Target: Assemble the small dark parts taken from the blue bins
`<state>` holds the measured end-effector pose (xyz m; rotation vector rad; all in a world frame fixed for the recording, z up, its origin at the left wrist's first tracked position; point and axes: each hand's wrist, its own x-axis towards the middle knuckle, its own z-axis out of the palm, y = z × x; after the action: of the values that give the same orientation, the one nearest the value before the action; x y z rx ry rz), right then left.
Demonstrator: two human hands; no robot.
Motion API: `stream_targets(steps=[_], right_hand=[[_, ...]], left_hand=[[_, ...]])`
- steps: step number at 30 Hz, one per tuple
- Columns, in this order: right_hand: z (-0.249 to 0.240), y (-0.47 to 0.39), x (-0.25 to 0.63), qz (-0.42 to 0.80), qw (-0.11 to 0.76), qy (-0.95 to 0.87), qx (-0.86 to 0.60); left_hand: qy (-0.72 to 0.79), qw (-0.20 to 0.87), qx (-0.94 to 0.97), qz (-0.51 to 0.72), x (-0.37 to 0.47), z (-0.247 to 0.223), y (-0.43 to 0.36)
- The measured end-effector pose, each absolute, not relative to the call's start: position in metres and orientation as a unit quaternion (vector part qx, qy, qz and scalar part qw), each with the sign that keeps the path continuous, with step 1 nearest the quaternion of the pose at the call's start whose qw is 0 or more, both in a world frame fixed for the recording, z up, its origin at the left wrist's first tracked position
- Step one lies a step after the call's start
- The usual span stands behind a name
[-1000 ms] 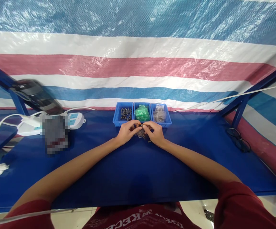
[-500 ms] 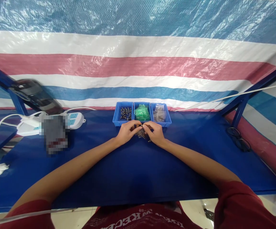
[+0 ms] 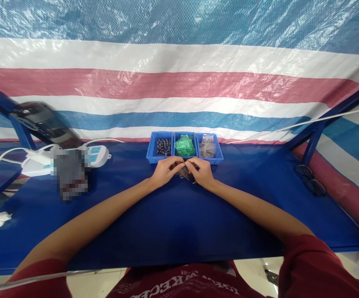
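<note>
My left hand (image 3: 164, 171) and my right hand (image 3: 203, 172) meet fingertip to fingertip over the blue table, just in front of three small blue bins. Between the fingertips both hands pinch a tiny dark part (image 3: 184, 167). A small heap of dark parts (image 3: 185, 175) lies on the cloth under the hands. The left bin (image 3: 160, 148) holds dark metal pieces, the middle bin (image 3: 185, 146) a green plastic bag, the right bin (image 3: 209, 148) clear bags of small parts.
A white power strip (image 3: 95, 156) with cables and a blurred dark object (image 3: 70, 173) lie at the left. A dark device (image 3: 44, 123) leans at the back left. Black glasses (image 3: 311, 181) rest at the right. A striped tarp (image 3: 179, 82) hangs behind.
</note>
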<state>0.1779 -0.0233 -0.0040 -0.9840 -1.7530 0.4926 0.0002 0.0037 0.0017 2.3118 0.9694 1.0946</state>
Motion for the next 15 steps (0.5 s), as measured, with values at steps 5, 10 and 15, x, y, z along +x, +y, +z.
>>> stream_targets(steps=[5,10,15], right_hand=[[-0.0047,-0.0229,0.1783,0.209,0.505,-0.729,-0.413],[-0.0048,-0.0234,0.1783,0.212,0.507,-0.728,-0.410],[-0.0037,-0.0235,0.1784,0.216,0.501,-0.729,-0.412]], left_hand=[[0.351,0.205,0.825,0.392,0.0007,0.0007,0.0038],[0.354,0.210,0.828,0.382,0.0007,0.0018,0.0034],[0.356,0.215,0.831,0.370,0.0011,0.0036,0.0026]])
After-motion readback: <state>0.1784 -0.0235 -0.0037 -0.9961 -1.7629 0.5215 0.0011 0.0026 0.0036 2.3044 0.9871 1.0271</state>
